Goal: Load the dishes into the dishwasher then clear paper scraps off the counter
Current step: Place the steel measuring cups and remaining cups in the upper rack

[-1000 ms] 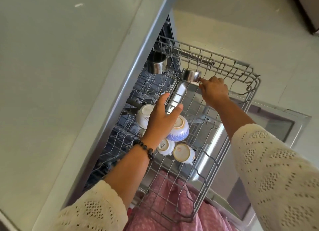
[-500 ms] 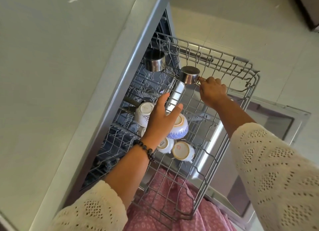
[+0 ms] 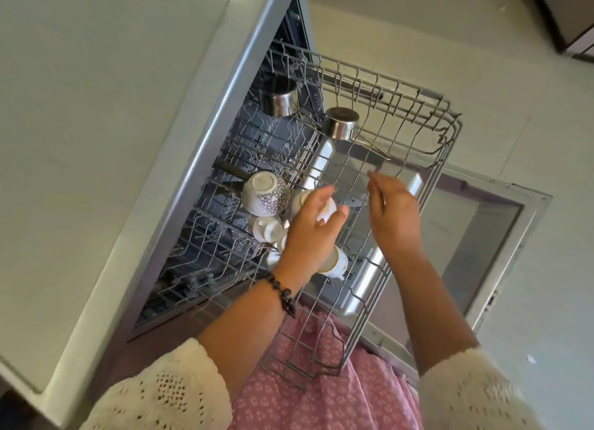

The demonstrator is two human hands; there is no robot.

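The dishwasher's upper wire rack [image 3: 446,130] is pulled out over the open door [image 3: 501,262]. A steel cup with a handle [image 3: 340,123] sits upside down in the rack's far part, and a second steel cup [image 3: 279,99] stands further in. Upturned white cups lie on the rack, one patterned [image 3: 266,193] and others partly hidden under my left hand [image 3: 313,233]. That hand hovers over the cups, fingers relaxed, holding nothing. My right hand [image 3: 393,212] floats above the rack's bare middle, fingers loosely bent, empty, well short of the handled steel cup.
The pale counter [image 3: 96,140] runs along the left with its edge over the dishwasher opening. Tiled floor [image 3: 482,59] lies beyond the rack. The lower rack [image 3: 199,252] shows inside the machine. My pink skirt [image 3: 321,394] is against the rack's near corner.
My right hand let go of the handled steel cup, which stays upside down in the rack, and drew back toward me. My left hand shifted slightly over the white cups.
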